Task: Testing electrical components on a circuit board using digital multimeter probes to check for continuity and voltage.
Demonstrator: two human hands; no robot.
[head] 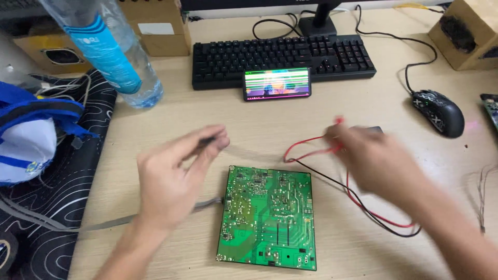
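A green circuit board (267,218) lies solder side up on the wooden desk (363,103). My left hand (174,176) hovers left of the board, its fingers pinched on a thin dark probe (205,142). My right hand (376,163) is blurred above the board's right side and grips a red probe (337,124). Red and black leads (363,205) loop from that hand across the desk to the right of the board. A grey cable (104,223) runs left from the board's edge, under my left hand.
A phone (277,84) with a lit screen leans against a black keyboard (282,57). A clear water bottle (116,49) stands at the back left, a black mouse (441,111) at the right. Cardboard boxes (467,33) line the back; a blue-white cloth (31,129) lies on a dark mat.
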